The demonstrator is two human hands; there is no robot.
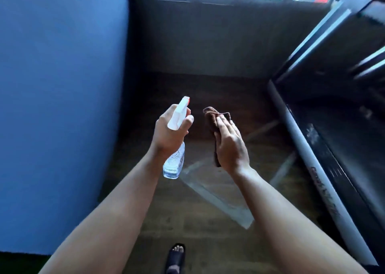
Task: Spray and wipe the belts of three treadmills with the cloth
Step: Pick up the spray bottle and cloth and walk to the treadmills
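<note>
My left hand (169, 133) grips a clear spray bottle (174, 163) by its white trigger head, nozzle pointing up and away. My right hand (230, 146) holds a folded brown cloth (214, 118), thumb under it and fingers laid over its top. Both hands hover side by side above the floor, a little apart. To the right lies a treadmill with a black belt (350, 148) and a grey side rail (312, 155). Neither hand touches the treadmill.
A blue wall (62, 107) rises on the left. A dark low wall with windows (218, 34) closes the far side. Brown wooden floor (198, 221) runs between wall and treadmill, with a bright patch of light. My sandalled foot (176, 257) shows at the bottom.
</note>
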